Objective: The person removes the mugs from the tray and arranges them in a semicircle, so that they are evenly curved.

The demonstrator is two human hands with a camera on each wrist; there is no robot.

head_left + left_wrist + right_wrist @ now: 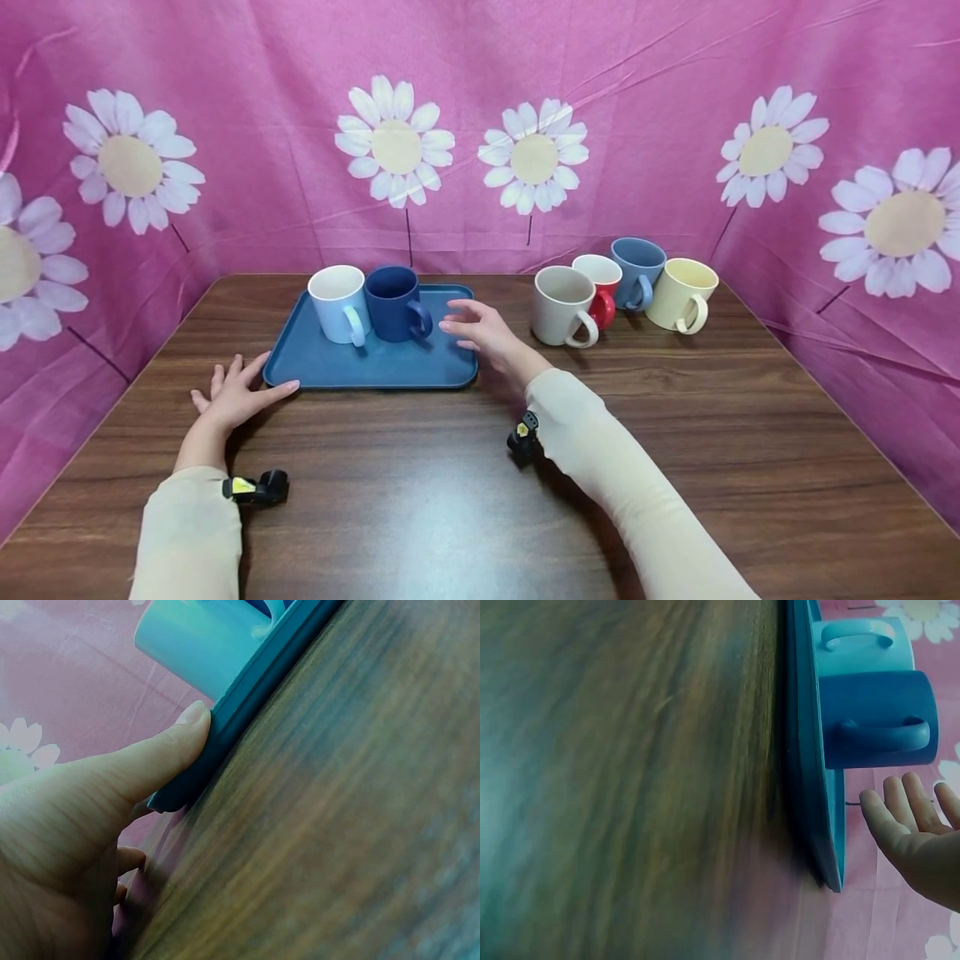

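On a blue tray (405, 371) stand a light blue mug (335, 307) and, right beside it, a dark blue mug (392, 307). My left hand (236, 396) is at the tray's near left corner, its fingers spread and the thumb touching the rim, as the left wrist view shows. Over the tray's right side is my right hand (483, 333), fingers loosely bent with nothing between them. Its fingertips are a short way right of the dark blue mug's handle (881, 736). To the right of that hand stands a grey mug (558, 308).
Behind the grey mug are a red mug (602, 304) with a white inside, a blue mug (637, 271) and a pale yellow mug (678, 296). All stand on a brown wooden table (420, 483). A pink flowered cloth (465, 50) hangs behind it.
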